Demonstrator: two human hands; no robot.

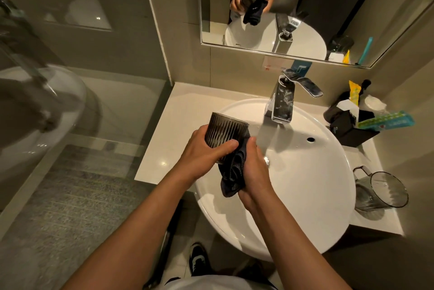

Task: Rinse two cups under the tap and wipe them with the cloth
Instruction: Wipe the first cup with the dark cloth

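Hands meet over the left rim of the basin [305,195]. My left hand [202,151] is wrapped around the ribbed dark cup [224,131], fingers closed on its lower wall, thumb across the front; the cup tilts with its mouth up and away from me. My right hand [254,172] grips the dark cloth [232,172], fingers closed, pressing it against the cup's base and side; the loose end of the cloth hangs down toward the bowl.

The cup sits above the seam where the basin edge meets the counter [164,125], left of the tap [281,104] and apart from its spout. The bowl to the right of my hands is open, drain hole visible. The second cup [378,191], clear glass with a handle, lies on its side on the right counter, just beside the basin rim, near the counter's front edge. A black holder [352,130] with packets crowds the back right corner. The counter strip to the left is bare, bounded by the glass shower partition [70,125].
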